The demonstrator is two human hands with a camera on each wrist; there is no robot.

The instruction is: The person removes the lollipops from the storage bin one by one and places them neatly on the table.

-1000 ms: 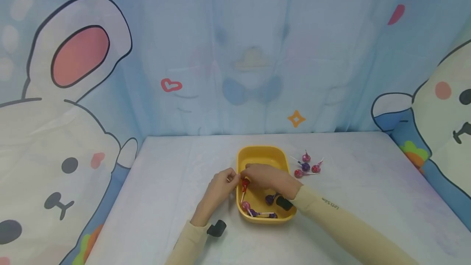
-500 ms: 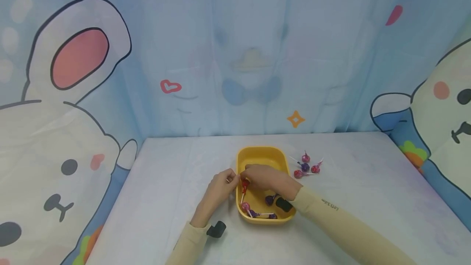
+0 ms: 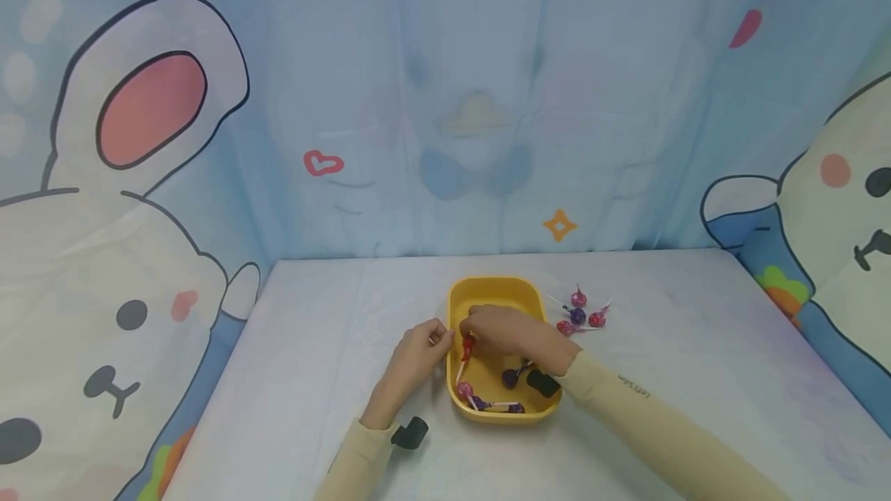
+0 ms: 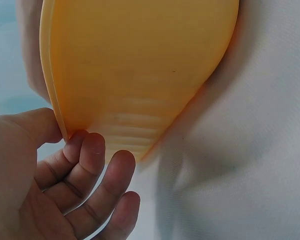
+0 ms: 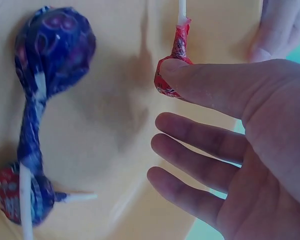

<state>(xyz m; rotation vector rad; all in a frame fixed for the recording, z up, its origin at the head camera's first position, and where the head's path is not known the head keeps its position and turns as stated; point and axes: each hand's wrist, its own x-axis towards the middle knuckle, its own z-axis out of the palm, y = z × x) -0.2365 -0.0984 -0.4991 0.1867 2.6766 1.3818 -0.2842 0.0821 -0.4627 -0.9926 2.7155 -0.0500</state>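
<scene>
A yellow plastic tray (image 3: 503,292) with rounded corners stands upright on the table. My left hand (image 3: 416,354) holds its left side; in the left wrist view the thumb and fingers pinch the rim from both sides. Inside the tray, my right hand (image 3: 511,331) pinches a lollipop in a red wrapper (image 5: 180,42) between thumb and forefinger, its other fingers spread apart. The candy end is partly behind the thumb and the white stick points away. Near this hand lies a purple-wrapped lollipop (image 5: 60,50), beside another with a red and blue wrapper (image 5: 12,200).
More lollipops lie at the tray's near end, among them a pink one (image 3: 465,390) and a purple one (image 3: 480,403). Right of the tray, a loose group includes a purple lollipop (image 3: 578,316) and a red one (image 3: 597,319). A printed blue curtain (image 3: 480,99) hangs behind the table.
My right hand has shifted slightly to the right and up inside the tray, and the red lollipop has moved a little with it. The left hand stays at the rim.
</scene>
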